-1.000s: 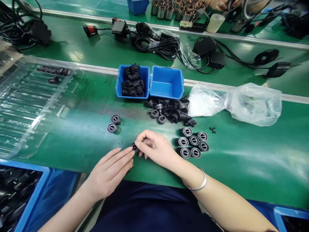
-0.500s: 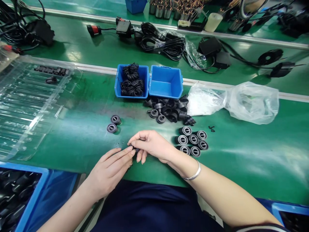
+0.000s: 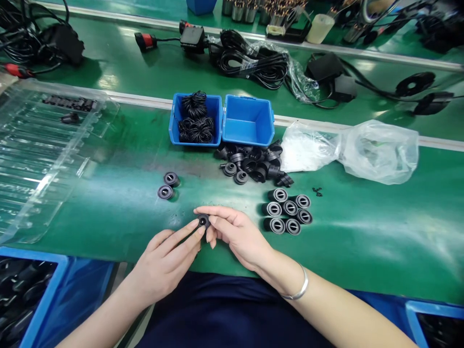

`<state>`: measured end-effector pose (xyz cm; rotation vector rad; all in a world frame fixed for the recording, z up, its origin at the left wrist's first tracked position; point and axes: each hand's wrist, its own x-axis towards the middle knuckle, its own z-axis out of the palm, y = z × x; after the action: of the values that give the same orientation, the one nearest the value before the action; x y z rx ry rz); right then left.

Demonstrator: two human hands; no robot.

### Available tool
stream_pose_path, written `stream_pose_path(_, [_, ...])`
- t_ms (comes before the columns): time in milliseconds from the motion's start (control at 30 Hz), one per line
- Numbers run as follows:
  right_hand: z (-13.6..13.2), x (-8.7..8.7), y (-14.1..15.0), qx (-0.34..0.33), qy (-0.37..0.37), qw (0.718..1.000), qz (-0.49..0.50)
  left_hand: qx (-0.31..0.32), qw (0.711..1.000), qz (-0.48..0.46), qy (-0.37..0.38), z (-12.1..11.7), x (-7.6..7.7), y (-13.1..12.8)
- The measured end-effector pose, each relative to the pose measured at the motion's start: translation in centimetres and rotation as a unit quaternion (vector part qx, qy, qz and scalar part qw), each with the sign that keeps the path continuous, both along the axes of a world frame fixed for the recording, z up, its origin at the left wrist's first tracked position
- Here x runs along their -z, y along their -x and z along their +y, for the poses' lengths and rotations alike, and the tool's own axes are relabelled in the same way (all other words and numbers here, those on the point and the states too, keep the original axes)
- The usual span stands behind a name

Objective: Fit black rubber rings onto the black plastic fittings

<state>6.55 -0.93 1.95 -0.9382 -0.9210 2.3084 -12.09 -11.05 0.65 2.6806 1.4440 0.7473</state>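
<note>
Both hands meet over the near edge of the green table, holding one small round black plastic part (image 3: 203, 221) with a dark hole in its face. My left hand (image 3: 168, 258) grips its left and near side with the fingertips. My right hand (image 3: 235, 232) pinches its right side between thumb and forefinger, the other fingers curled below. Just beyond the left hand stand two black cylindrical caps (image 3: 168, 186), each with a pale slot in its top. To the right of the right hand is a group of several similar slotted caps (image 3: 290, 208).
Loose black plastic fittings (image 3: 253, 164) lie in front of an empty blue bin (image 3: 248, 121) and a blue bin of black rings (image 3: 174, 133). A clear bag (image 3: 380, 152) lies right, a clear ribbed tray (image 3: 54, 179) left. Blue crates (image 3: 63, 280) flank the near edge.
The black part has turned so its holed face shows upward; before, fingers mostly covered it. My right thumb and fingers have shifted around it. The view has moved slightly.
</note>
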Motion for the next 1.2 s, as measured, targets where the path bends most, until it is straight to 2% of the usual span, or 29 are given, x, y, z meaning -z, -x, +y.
stream_pose_path(167, [0.7, 0.0, -0.5, -0.038, 0.017, 0.999, 0.004, -0.041, 0.999, 0.019, 0.030, -0.7, 0.0, -1.1])
stream_pose_path(433, [2.4, -0.4, -0.2, -0.128, 0.073, 0.989, 0.030, -0.015, 0.999, 0.023, 0.024, -0.4, 0.1, -1.4])
stream_pose_path(567, [2.6, -0.4, 0.1, -0.130, 0.072, 0.989, 0.020, 0.003, 0.999, 0.037, 0.017, -0.2, 0.2, -1.5])
stream_pose_path(733, [2.6, -0.4, 0.3, -0.116, 0.072, 0.991, 0.007, 0.012, 1.000, 0.003, 0.024, -0.4, -0.1, -0.6])
stream_pose_path(967, [2.7, -0.5, 0.1, -0.114, 0.078, 0.990, 0.036, 0.014, 0.999, 0.019, 0.043, 0.0, -0.1, -0.4])
stream_pose_path(1067, [2.7, -0.3, 0.3, -0.115, 0.059, 0.992, 0.012, 0.006, 0.999, 0.023, 0.033, 0.0, 0.0, -0.8])
stream_pose_path(1200, [2.7, -0.2, 0.9, -0.094, 0.027, 0.995, -0.027, 0.002, 0.998, 0.037, 0.045, 0.2, -0.6, -1.1])
